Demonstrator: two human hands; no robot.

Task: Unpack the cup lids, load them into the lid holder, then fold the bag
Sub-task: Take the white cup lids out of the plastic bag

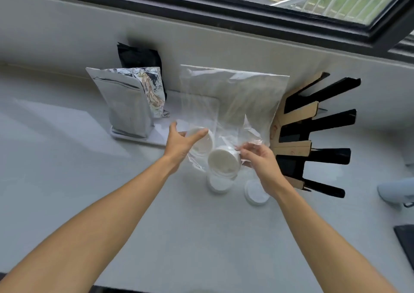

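Head view: the unpacking step is under way. At the centre of the frame the clear plastic bag is standing tall with its mouth turned down toward the person. The left hand is spreading its fingers wide over the bag's lower left side, pressing on a stack of lids inside it rather than pinching anything. The right hand is closing its fingertips on the crumpled mouth edge of the bag, just beside a stack of white lids that is sliding out. Below that, two more lids are lying on the grey counter. At the right of the frame the black-and-cardboard lid holder is waiting, apparently unloaded. Next, I judge, the bag needs emptying fully, with the lids gathered into stacks for the holder's slots; folding comes last.
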